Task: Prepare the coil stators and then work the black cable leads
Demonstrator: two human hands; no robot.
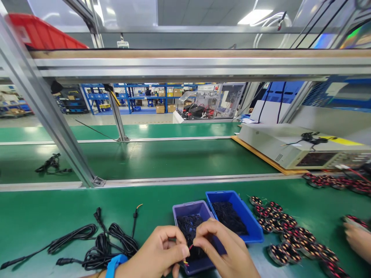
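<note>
Over the purple bin (193, 205), my left hand (165, 251), with a blue band at the wrist, pinches thin coloured wires (186, 263). Red and yellow ends stick out below its fingertips. My right hand (224, 247) is closed in a pinch just beside it, at a short red piece of wire between the two hands. Fingers hide most of the wires' length. Thin black pieces (188, 227) fill the bin beneath. A blue bin (257, 227) with similar black pieces stands behind my right hand.
Bundled black cables (101, 247) lie at left. Copper-wound motor stators (290, 235) cover the bench at right, where another person's hand (359, 239) holds one. A grey bench instrument (290, 146) stands behind. An aluminium post (58, 108) and shelf beam (185, 69) frame the bench.
</note>
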